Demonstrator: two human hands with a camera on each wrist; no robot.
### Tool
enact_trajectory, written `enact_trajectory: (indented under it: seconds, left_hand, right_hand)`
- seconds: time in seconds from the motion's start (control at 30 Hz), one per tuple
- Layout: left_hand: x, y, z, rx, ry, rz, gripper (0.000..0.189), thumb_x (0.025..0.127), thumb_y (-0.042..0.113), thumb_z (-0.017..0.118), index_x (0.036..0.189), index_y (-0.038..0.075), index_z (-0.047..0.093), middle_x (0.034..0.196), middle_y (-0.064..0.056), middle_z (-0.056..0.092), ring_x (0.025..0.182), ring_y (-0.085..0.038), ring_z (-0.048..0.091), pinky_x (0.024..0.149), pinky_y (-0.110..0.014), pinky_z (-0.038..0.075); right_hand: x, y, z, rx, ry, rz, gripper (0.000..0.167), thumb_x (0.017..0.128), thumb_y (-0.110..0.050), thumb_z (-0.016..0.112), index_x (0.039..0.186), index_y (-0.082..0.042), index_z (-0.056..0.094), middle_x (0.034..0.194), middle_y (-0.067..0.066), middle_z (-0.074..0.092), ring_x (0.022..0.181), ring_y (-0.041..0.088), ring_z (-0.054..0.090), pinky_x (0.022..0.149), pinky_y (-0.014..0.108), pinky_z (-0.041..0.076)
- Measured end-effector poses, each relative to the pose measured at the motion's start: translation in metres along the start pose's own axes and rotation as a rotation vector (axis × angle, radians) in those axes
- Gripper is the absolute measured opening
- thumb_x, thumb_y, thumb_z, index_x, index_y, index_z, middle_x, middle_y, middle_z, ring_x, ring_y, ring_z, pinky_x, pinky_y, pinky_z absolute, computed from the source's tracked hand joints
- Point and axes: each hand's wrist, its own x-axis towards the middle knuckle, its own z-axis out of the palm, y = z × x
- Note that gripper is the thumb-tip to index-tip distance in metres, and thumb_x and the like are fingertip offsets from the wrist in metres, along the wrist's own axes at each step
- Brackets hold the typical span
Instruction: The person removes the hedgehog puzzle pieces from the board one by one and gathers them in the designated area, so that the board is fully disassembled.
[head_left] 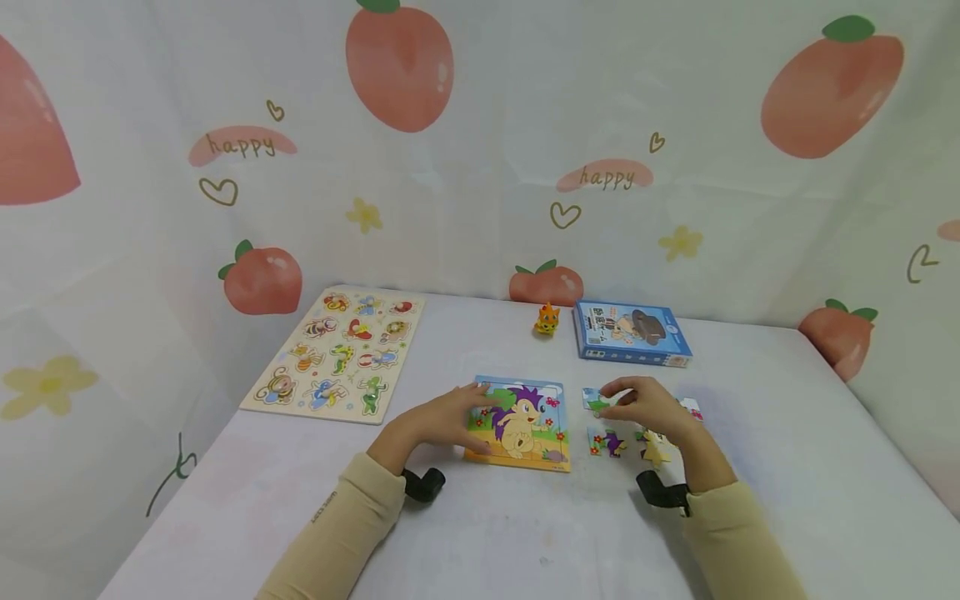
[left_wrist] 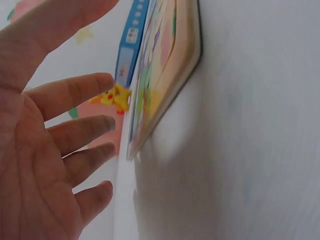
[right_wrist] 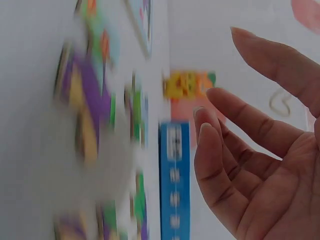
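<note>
A hedgehog picture puzzle board (head_left: 557, 417) lies flat on the table. My left hand (head_left: 444, 417) is at its left side, fingers spread and overlapping the board's edge in the head view. In the left wrist view the fingers (left_wrist: 75, 95) are extended and nothing is in the palm. Over the loose puzzle pieces (head_left: 613, 443) to the right of the board hovers my right hand (head_left: 651, 406). Its thumb and fingers are bent but apart, with nothing between them in the right wrist view. A green and blue piece (head_left: 589, 398) lies near these fingertips; other pieces are partly hidden by the hand.
A wooden board with insect pictures (head_left: 341, 354) lies at the far left. Behind the puzzle stand a small orange and yellow toy figure (head_left: 547, 319) and a blue box (head_left: 633, 333). A patterned cloth (head_left: 480, 183) hangs along the table's back.
</note>
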Motion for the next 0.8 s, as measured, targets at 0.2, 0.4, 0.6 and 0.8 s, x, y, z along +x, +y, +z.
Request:
enact_trajectory:
  seconds: [0.2, 0.4, 0.6, 0.8]
  left_hand:
    - [-0.004, -0.009, -0.005, -0.027, 0.003, -0.081, 0.080, 0.072, 0.043, 0.078, 0.141, 0.027, 0.042, 0.156, -0.002, 0.021, 0.145, -0.026, 0.017, 0.115, -0.049, 0.020]
    - [-0.005, -0.014, -0.005, -0.033, -0.030, -0.101, 0.086, 0.068, 0.042, 0.080, 0.142, 0.028, 0.039, 0.157, 0.000, 0.018, 0.145, -0.027, 0.015, 0.115, -0.051, 0.019]
    - [-0.006, -0.015, -0.004, -0.009, -0.057, -0.066, 0.088, 0.069, 0.040, 0.081, 0.144, 0.022, 0.038, 0.158, -0.001, 0.013, 0.146, -0.028, 0.009, 0.116, -0.051, 0.015]
    - [-0.008, -0.015, -0.004, -0.002, -0.065, -0.063, 0.087, 0.070, 0.038, 0.080, 0.144, 0.022, 0.037, 0.158, -0.002, 0.011, 0.146, -0.030, 0.007, 0.116, -0.053, 0.014]
  right_hand:
    - [0.016, -0.026, 0.026, 0.015, -0.042, -0.042, 0.044, 0.081, -0.024, 0.072, 0.117, -0.001, 0.062, 0.116, 0.019, 0.060, 0.092, 0.021, 0.057, 0.074, 0.031, 0.052]
    - [0.029, -0.047, 0.053, 0.040, -0.090, -0.081, 0.043, 0.080, -0.022, 0.073, 0.117, -0.003, 0.062, 0.112, 0.017, 0.060, 0.086, 0.018, 0.055, 0.071, 0.029, 0.049]
    - [0.037, -0.064, 0.074, 0.079, -0.134, -0.089, 0.040, 0.080, -0.021, 0.073, 0.115, -0.002, 0.064, 0.100, 0.014, 0.061, 0.079, 0.018, 0.051, 0.064, 0.024, 0.047]
    - [0.043, -0.072, 0.088, 0.089, -0.196, -0.120, 0.040, 0.080, -0.022, 0.073, 0.114, -0.003, 0.064, 0.104, 0.012, 0.064, 0.077, 0.016, 0.052, 0.065, 0.023, 0.047]
